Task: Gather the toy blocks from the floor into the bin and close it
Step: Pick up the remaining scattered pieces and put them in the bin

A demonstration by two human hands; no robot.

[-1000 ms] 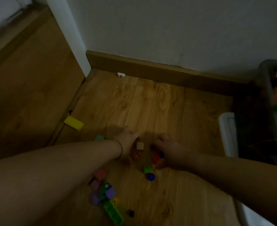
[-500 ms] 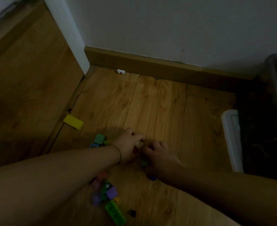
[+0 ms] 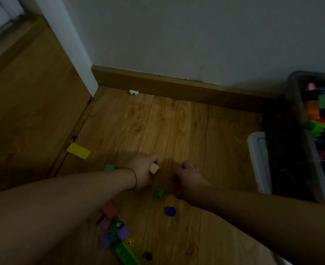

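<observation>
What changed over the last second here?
The left hand took hold of the beige block, which lay loose on the floor between the hands. The right hand stayed curled over a red block; its grip is unclear. Unmoved: the yellow flat block, green block, blue round piece and bin.

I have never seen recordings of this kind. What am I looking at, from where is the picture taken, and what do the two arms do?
No machine here: a person wears a camera on the head, looking down at their own arms. The left hand pinches a beige block. The right hand curls over something red; the grip is too dark to judge. On the wooden floor lie a yellow block, a green block, a blue piece and a mixed pile. On the right stands the bin with stored blocks inside, and what looks like its white lid beside it.
</observation>
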